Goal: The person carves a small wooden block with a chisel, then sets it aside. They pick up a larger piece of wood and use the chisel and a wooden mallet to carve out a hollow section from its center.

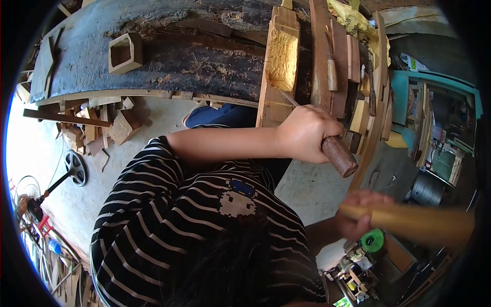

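My left hand [309, 133] is closed round the brown wooden handle of a chisel [339, 156]. The thin blade angles up and left, its tip at the near end of a hollow cut in a long wooden block [283, 56]. Pale, fresh-cut wood shows inside that hollow. Lower right, my right hand [360, 215] grips a light wooden mallet [419, 220], smeared by motion and held apart from the chisel's butt end.
Across the dark, worn bench top [92, 41] lie wood shavings and a square hollowed block [134, 64]. A second chisel [331, 75] rests among planks right of the long block. Wood offcuts [123, 127] are heaped on the floor at left. A yellow sack [353, 18] lies behind.
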`<state>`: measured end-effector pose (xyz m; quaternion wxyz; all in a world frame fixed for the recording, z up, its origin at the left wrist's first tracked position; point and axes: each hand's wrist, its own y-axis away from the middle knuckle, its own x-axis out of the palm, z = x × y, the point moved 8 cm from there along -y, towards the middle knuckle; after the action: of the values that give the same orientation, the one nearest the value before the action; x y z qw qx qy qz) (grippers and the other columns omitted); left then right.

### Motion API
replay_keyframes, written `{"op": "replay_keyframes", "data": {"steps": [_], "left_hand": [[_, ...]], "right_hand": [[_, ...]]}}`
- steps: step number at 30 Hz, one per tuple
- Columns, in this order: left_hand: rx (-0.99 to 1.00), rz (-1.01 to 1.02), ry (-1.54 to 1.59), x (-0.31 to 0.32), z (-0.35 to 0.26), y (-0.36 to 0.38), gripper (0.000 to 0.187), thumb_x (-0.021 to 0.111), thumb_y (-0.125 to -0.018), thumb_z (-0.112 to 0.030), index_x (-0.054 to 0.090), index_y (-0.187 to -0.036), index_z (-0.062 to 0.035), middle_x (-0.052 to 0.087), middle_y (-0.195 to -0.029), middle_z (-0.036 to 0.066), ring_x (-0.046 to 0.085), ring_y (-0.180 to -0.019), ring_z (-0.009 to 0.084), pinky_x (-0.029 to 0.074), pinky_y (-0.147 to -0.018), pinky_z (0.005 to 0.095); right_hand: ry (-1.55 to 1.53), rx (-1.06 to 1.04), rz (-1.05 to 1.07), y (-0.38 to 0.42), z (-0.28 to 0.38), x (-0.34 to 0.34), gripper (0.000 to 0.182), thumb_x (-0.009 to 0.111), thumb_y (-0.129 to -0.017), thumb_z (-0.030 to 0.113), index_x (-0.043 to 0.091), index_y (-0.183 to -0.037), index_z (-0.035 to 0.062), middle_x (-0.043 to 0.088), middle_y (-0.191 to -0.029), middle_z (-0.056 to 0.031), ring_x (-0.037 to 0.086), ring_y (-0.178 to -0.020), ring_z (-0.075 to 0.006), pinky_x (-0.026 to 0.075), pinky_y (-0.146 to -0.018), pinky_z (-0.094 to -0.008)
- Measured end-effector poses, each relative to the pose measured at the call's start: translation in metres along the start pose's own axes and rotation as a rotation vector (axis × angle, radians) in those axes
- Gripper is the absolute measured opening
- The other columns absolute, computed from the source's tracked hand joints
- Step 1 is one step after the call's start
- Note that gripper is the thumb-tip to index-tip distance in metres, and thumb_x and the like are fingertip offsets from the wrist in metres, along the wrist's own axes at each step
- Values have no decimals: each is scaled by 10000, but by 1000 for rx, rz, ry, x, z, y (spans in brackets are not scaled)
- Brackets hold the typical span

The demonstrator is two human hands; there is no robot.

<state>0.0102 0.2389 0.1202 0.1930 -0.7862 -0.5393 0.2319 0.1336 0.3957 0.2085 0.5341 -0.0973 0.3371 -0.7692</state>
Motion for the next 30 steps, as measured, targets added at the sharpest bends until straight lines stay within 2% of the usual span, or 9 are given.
{"op": "replay_keyframes", "data": {"steps": [2, 5, 7, 8, 15, 18, 24, 27, 30], "left_hand": [[1, -21, -16, 3, 0, 1, 328, 757, -525, -229, 637, -798, -91, 650, -761, 98, 642, -741, 299, 512, -720, 392], [3, -37, -27, 5, 1, 2, 306, 751, -528, -214, 630, -781, -92, 645, -749, 93, 635, -730, 305, 510, -713, 389], [-6, -33, -23, 3, 1, 1, 301, 748, -532, -210, 629, -782, -91, 644, -749, 95, 634, -729, 306, 510, -713, 387], [-19, -18, -17, 3, 2, 1, 296, 745, -535, -206, 629, -782, -90, 644, -748, 97, 634, -728, 308, 509, -713, 386], [42, -53, -28, 4, -2, 3, 283, 734, -540, -197, 627, -778, -90, 634, -735, 93, 628, -720, 310, 503, -696, 394], [26, -4, -45, 11, -1, 9, 283, 731, -537, -201, 630, -780, -97, 632, -735, 90, 627, -719, 310, 499, -686, 397], [111, 41, -87, 18, -1, 20, 305, 732, -510, -225, 632, -776, -115, 627, -716, 73, 626, -687, 292, 488, -673, 389], [119, 46, -91, 22, -2, 22, 312, 734, -502, -225, 631, -776, -115, 622, -703, 67, 625, -678, 286, 489, -675, 387], [141, 37, -96, 20, -2, 22, 305, 723, -504, -214, 642, -779, -112, 624, -699, 75, 626, -677, 287, 494, -671, 379]], "right_hand": [[-298, 130, -255, 11, 27, 22, 401, 659, -693, 131, 429, -990, -7, 503, -716, -65, 494, -542, -160, 439, -515, -260], [-20, 207, 3, 48, 14, 34, 400, 602, -772, 149, 409, -1099, 22, 512, -774, -92, 489, -598, -176, 438, -537, -284], [220, 665, 268, 70, 1, 44, 397, 592, -774, 146, 394, -1096, 26, 511, -782, -97, 483, -568, -168, 446, -532, -279], [188, 866, 67, 81, -2, 39, 378, 607, -758, 174, 434, -1055, 15, 513, -764, -99, 507, -562, -178, 446, -507, -273], [-148, 82, -444, 65, 42, 16, 438, 688, -605, 84, 463, -972, -1, 483, -679, -72, 488, -502, -167, 418, -497, -256], [286, 144, 62, 89, 10, 15, 454, 707, -651, 110, 447, -1007, 0, 488, -690, -88, 486, -501, -170, 427, -508, -261], [155, 695, -134, 128, -17, 0, 378, 690, -727, 134, 458, -976, -31, 568, -700, -142, 550, -518, -199, 463, -464, -268], [-15, 193, 65, 107, 10, -1, 517, 762, -695, 171, 435, -1063, 13, 543, -730, -131, 520, -520, -199, 449, -478, -303], [-76, 341, -104, 127, -4, 0, 544, 775, -699, 203, 454, -1091, 5, 561, -877, -156, 559, -680, -230, 468, -629, -349]]}}
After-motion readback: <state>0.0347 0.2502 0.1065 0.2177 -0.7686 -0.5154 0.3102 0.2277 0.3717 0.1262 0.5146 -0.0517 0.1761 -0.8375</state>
